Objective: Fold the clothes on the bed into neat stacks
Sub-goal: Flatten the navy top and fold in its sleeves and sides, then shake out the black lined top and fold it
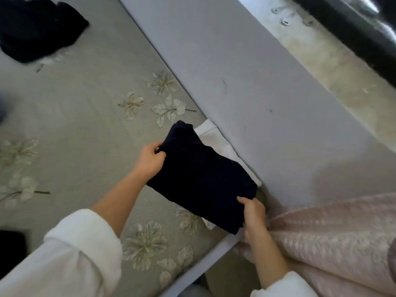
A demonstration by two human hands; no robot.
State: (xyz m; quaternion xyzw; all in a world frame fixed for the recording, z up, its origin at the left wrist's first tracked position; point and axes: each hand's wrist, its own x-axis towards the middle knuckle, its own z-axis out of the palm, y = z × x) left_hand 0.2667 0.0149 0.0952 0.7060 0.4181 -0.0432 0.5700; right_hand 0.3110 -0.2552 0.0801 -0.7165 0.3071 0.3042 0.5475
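Observation:
A folded dark navy garment (201,176) lies over a folded white garment (216,140) near the bed's corner. My left hand (150,160) pinches the navy garment's far left edge. My right hand (254,213) grips its near right corner, thumb on top. The white piece shows only along the right side and at the bottom edge. A heap of unfolded dark clothes (36,28) sits at the far left of the bed.
The bed has a grey sheet with flower prints (85,125) and a lilac-grey frame (257,86) running diagonally. A pink quilted blanket (332,236) bunches at the right. Another dark item (10,247) peeks in at the left edge. Pale floor (334,61) lies beyond the frame.

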